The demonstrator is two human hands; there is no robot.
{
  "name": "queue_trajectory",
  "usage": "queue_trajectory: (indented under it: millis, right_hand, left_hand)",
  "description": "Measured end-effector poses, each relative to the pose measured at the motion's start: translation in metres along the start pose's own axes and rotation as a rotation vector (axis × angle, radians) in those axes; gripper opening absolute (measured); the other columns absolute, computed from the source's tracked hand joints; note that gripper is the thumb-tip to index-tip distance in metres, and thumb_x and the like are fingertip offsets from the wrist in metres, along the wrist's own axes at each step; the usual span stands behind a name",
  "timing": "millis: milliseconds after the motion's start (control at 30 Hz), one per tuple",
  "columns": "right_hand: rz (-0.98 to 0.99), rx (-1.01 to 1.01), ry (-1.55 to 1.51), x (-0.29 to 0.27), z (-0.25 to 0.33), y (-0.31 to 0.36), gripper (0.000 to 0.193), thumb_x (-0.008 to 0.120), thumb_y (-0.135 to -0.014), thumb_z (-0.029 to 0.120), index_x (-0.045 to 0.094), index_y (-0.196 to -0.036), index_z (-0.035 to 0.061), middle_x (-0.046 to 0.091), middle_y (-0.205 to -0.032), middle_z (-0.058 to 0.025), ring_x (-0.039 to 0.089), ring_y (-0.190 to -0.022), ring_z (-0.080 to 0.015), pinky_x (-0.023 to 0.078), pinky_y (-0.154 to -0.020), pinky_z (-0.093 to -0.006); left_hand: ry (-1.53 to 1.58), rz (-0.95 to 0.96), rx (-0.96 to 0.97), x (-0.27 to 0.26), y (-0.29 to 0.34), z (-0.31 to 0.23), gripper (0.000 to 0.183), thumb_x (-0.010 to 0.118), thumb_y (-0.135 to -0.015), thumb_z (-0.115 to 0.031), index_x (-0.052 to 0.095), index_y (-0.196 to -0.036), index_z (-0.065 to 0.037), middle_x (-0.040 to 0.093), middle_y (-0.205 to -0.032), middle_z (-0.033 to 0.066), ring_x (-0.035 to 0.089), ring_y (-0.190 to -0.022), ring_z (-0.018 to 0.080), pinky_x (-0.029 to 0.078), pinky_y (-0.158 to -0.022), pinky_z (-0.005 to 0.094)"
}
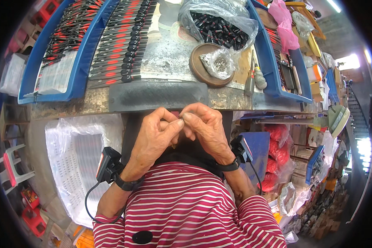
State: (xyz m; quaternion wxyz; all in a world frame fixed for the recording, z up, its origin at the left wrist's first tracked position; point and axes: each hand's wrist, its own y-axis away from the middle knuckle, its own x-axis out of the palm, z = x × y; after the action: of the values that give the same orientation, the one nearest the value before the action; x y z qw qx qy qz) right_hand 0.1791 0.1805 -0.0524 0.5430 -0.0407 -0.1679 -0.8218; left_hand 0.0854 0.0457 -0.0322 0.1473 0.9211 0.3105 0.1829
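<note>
In front of my body, just off the table's near edge, my left hand [158,131] and my right hand [207,129] meet. Each has thumb and forefinger pinched together, with the fingertips almost touching. Whatever lies between them is too small and too covered to name. Beyond the hands, a black pad [158,97] lines the table edge. A long row of slim black-and-red tools [119,62] lies to the left. On the right, a round wooden dish [197,68] bears a clear bag of small metal pieces [221,65].
A blue tray [79,76] of similar tools stands at left, another blue tray [273,80] at right. An open plastic bag holds black parts [221,31]. A screwdriver [250,80] lies near the right tray. Below left sits a plastic-lined white crate [64,165].
</note>
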Motion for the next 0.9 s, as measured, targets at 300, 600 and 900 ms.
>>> queue_trajectory:
  millis: [300, 600, 900]
  right_hand:
    - [0.045, 0.005, -0.113, -0.003, -0.003, -0.003, 0.015, 0.059, -0.091, 0.013, 0.062, -0.094, -0.0013, 0.058, -0.07, -0.0018, 0.046, -0.055, -0.005, 0.033, -0.047, -0.0175]
    - [0.009, -0.087, 0.0, 0.0, -0.005, 0.0, 0.015, 0.06, -0.09, 0.014, 0.062, -0.092, -0.0009, 0.059, -0.07, -0.003, 0.042, -0.053, -0.0029, 0.03, -0.046, -0.0168]
    - [0.037, -0.099, -0.031, 0.001, -0.008, 0.0, 0.016, 0.058, -0.093, 0.016, 0.06, -0.088, 0.0002, 0.053, -0.067, 0.0009, 0.04, -0.054, -0.0023, 0.032, -0.047, -0.0171]
  left_hand:
    - [0.157, 0.057, -0.102, -0.008, -0.001, -0.003, 0.02, 0.06, -0.089, -0.017, 0.051, -0.09, 0.0, 0.054, -0.06, 0.0044, 0.038, -0.046, 0.0027, 0.024, -0.041, 0.0179]
    - [0.192, 0.064, -0.183, -0.009, -0.001, -0.005, 0.021, 0.061, -0.087, -0.02, 0.052, -0.088, -0.001, 0.053, -0.061, 0.004, 0.035, -0.044, 0.0025, 0.021, -0.039, 0.0177]
    - [0.232, 0.08, -0.219, -0.011, 0.002, -0.005, 0.021, 0.061, -0.086, -0.021, 0.052, -0.087, -0.002, 0.051, -0.061, 0.0025, 0.034, -0.044, 0.0016, 0.02, -0.039, 0.017]
